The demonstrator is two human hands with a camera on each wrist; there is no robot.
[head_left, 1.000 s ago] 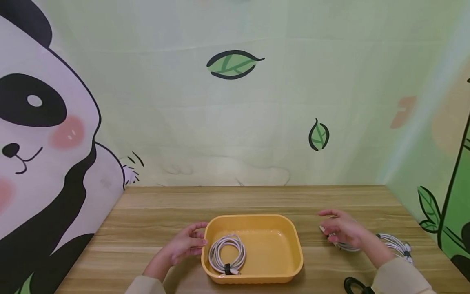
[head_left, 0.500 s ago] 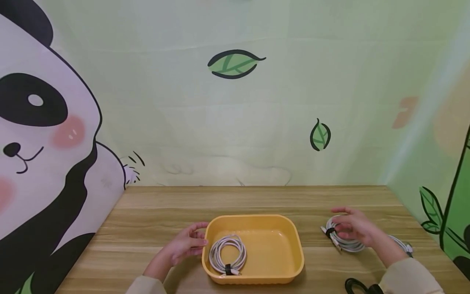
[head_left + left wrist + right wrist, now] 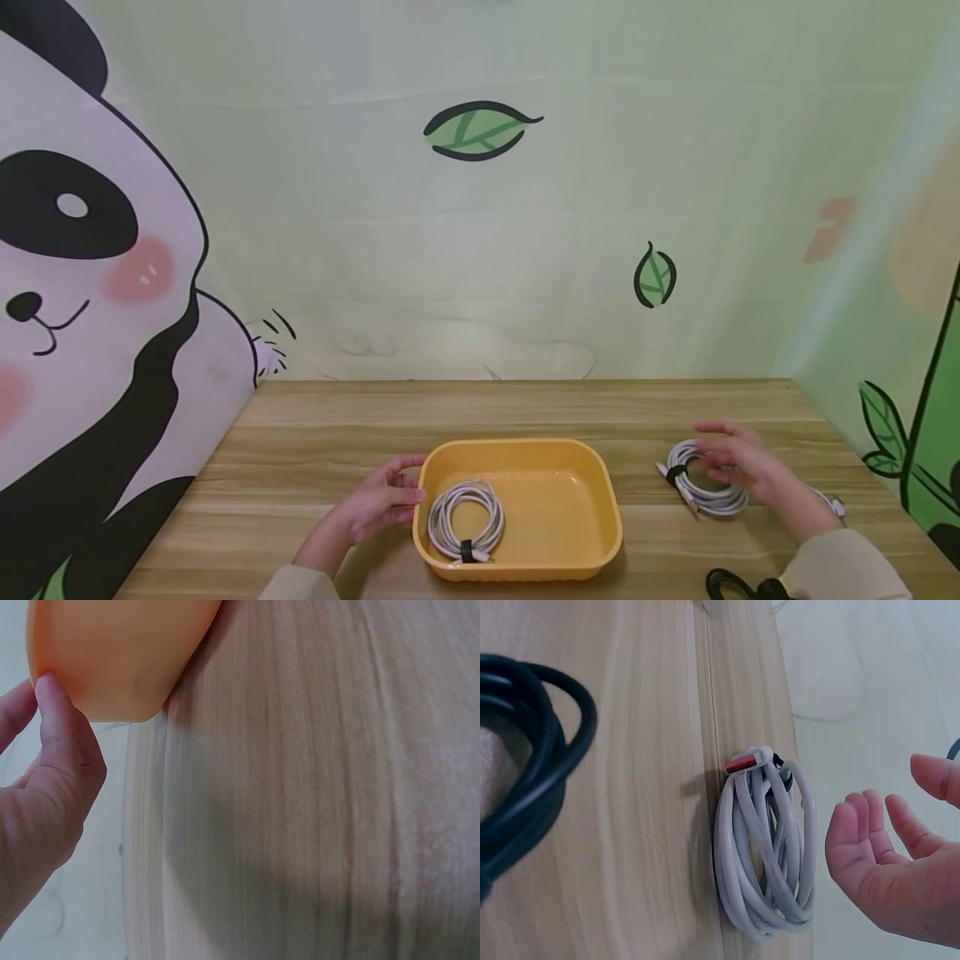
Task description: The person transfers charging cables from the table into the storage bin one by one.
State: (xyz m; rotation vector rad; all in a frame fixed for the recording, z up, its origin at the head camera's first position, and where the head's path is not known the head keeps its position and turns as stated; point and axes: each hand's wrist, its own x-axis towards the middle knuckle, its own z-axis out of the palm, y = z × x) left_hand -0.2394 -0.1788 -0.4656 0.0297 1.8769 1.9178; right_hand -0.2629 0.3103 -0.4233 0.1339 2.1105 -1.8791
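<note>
My left hand [image 3: 378, 500] holds the left side of a yellow plastic tray [image 3: 555, 573], thumb against the outer wall and a finger at the rim. Inside the tray's left half lies a coiled white cable [image 3: 491, 533], bound by a black strap. My right hand [image 3: 742, 458] hovers with loosely spread fingers over a second coiled white cable [image 3: 720, 504] on the table, its strap and plugs at the left. In the right wrist view that hand [image 3: 907, 885] holds nothing; a pale coiled cable [image 3: 739, 847] with a red-lined plug is beside it.
Partly behind my right forearm is another white cable [image 3: 828, 502]. A coiled black cable [image 3: 723, 579] lies at the front, near my right sleeve. The wooden table [image 3: 322, 417] meets a green printed backdrop [image 3: 510, 250] with a panda on the left.
My right hand has moved to the right, uncovering more of the coiled white cable, which stays on the table. The left hand and the tray keep their places.
</note>
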